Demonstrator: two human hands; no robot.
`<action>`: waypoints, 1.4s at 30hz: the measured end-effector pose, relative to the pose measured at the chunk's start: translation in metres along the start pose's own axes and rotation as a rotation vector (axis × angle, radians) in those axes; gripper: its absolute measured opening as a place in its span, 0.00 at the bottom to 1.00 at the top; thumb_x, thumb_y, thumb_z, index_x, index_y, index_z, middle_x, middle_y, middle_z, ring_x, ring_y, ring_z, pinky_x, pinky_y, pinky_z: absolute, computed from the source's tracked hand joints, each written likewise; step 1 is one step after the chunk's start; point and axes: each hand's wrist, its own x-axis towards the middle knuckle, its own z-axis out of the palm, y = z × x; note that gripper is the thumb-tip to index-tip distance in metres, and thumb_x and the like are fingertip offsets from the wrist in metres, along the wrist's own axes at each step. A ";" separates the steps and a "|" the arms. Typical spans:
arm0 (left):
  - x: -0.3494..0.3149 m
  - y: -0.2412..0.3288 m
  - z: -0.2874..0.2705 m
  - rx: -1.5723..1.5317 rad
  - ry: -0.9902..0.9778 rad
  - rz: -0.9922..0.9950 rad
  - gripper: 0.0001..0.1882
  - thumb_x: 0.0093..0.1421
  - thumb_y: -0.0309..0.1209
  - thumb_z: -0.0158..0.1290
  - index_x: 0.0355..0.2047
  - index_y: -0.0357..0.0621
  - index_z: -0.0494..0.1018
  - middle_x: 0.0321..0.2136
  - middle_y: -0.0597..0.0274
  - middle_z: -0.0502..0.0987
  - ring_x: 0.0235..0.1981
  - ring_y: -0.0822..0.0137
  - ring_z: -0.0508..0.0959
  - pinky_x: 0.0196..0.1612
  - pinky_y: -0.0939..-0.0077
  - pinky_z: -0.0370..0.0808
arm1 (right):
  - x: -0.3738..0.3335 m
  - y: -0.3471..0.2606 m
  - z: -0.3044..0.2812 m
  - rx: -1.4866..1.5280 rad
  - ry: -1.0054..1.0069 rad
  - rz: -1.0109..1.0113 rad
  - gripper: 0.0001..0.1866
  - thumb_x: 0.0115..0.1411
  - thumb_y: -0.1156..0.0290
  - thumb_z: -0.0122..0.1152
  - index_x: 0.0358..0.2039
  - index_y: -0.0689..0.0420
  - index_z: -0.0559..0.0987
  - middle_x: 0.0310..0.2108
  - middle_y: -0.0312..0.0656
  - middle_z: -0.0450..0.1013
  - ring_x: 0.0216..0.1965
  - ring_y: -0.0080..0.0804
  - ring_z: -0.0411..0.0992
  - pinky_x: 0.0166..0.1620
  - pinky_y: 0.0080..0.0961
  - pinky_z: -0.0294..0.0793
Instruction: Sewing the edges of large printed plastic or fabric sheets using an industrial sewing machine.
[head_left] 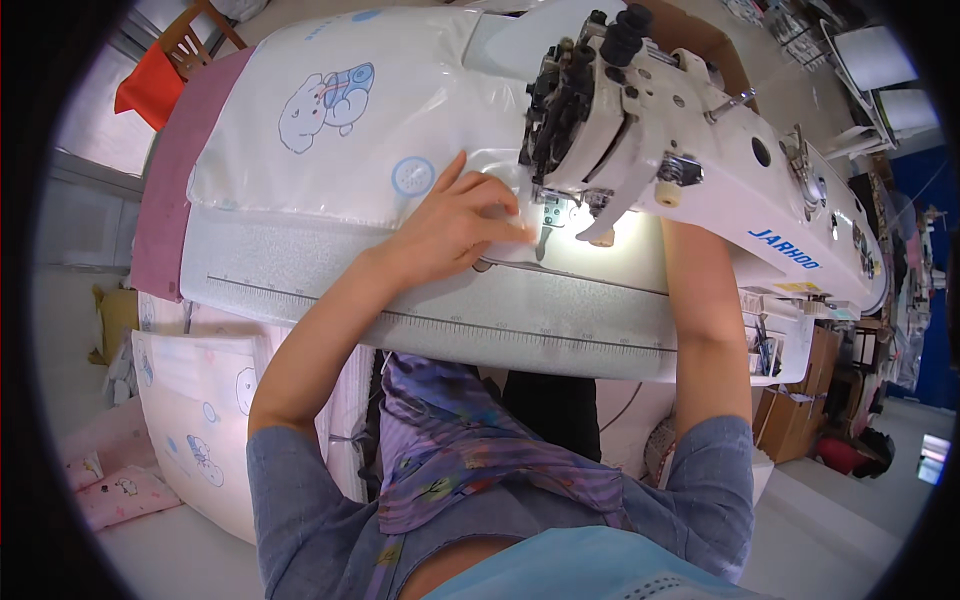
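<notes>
My left hand (462, 222) is beside the needle area of a white sewing machine (690, 130). Its fingers curl in toward the thumb, close to the metal needle plate (552, 212). What they pinch, if anything, is too blurred to make out. White shiny sheeting (300, 170) with blue cartoon puppy prints lies left of and behind this hand. My right forearm (700, 280) reaches under the machine's arm, which hides the right hand. A lit lamp brightens the bed around the presser foot (597, 200).
A ruler scale (450, 322) runs along the table's front edge. More printed sheeting (195, 400) hangs at the lower left, near pink printed pieces (125, 495). At far left is a wooden chair (185, 45) with orange cloth. Cardboard boxes (790, 420) stand at the right.
</notes>
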 end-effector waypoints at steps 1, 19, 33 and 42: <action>0.003 -0.005 -0.001 0.006 -0.009 0.010 0.27 0.50 0.19 0.60 0.46 0.67 0.85 0.42 0.71 0.75 0.53 0.64 0.74 0.74 0.35 0.50 | -0.001 0.002 0.003 -0.006 -0.007 -0.001 0.36 0.63 0.47 0.58 0.66 0.53 0.70 0.67 0.53 0.66 0.69 0.52 0.61 0.72 0.45 0.56; 0.025 -0.023 0.007 -0.015 0.263 -0.062 0.09 0.53 0.24 0.62 0.35 0.49 0.85 0.35 0.67 0.80 0.39 0.62 0.82 0.40 0.67 0.79 | -0.072 0.022 -0.031 0.057 -0.588 -0.028 0.22 0.70 0.65 0.54 0.62 0.60 0.72 0.59 0.51 0.71 0.60 0.49 0.68 0.67 0.42 0.62; -0.212 0.068 -0.010 0.501 1.158 -0.790 0.29 0.52 0.19 0.57 0.57 0.46 0.75 0.57 0.45 0.70 0.60 0.43 0.70 0.63 0.53 0.68 | -0.158 -0.124 -0.138 0.369 -0.443 -0.222 0.27 0.74 0.63 0.48 0.69 0.62 0.65 0.73 0.58 0.55 0.72 0.58 0.56 0.71 0.46 0.58; -0.467 0.079 0.024 0.624 0.507 -1.595 0.24 0.52 0.36 0.64 0.50 0.47 0.73 0.49 0.50 0.74 0.52 0.44 0.74 0.53 0.50 0.75 | -0.150 -0.129 -0.171 0.476 -0.538 -0.079 0.33 0.70 0.54 0.52 0.67 0.66 0.69 0.70 0.63 0.60 0.68 0.64 0.59 0.70 0.51 0.56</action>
